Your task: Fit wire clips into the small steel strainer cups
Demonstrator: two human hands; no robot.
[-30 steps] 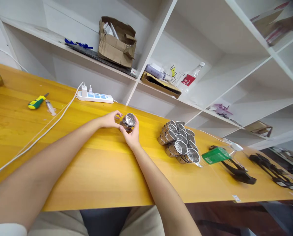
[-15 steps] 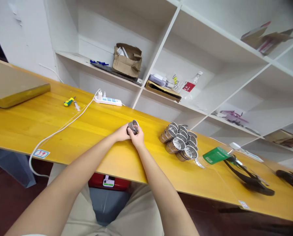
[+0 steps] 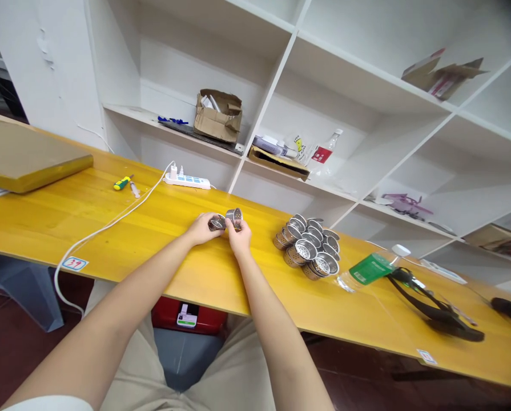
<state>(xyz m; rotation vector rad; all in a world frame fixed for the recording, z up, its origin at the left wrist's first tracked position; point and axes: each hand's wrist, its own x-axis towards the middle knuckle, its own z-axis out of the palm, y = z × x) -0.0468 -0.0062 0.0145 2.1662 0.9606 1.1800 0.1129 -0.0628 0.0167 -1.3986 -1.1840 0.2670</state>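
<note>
My left hand (image 3: 202,229) is closed around a perforated metal strainer cup (image 3: 216,223), tilted over the table. Close beside it, my right hand (image 3: 240,236) grips a second perforated metal strainer cup (image 3: 233,216) by its side, its mouth turned up and to the right. The two cups are side by side, almost touching; I cannot tell whether they are fully apart. To the right of my hands stand several stacks of the same strainer cups (image 3: 304,251), packed together on the yellow table (image 3: 186,274).
A green-labelled bottle (image 3: 370,268) lies right of the stacks, with a black strap (image 3: 435,311) beyond. Left are a screwdriver (image 3: 122,182), a small syringe (image 3: 135,189), a white cable (image 3: 105,228) and a power strip (image 3: 187,181). White shelving (image 3: 264,114) rises behind.
The cups, together between my hands before, now sit side by side, one in each hand. My left hand has moved left, away from the right. The camera view has shifted slightly.
</note>
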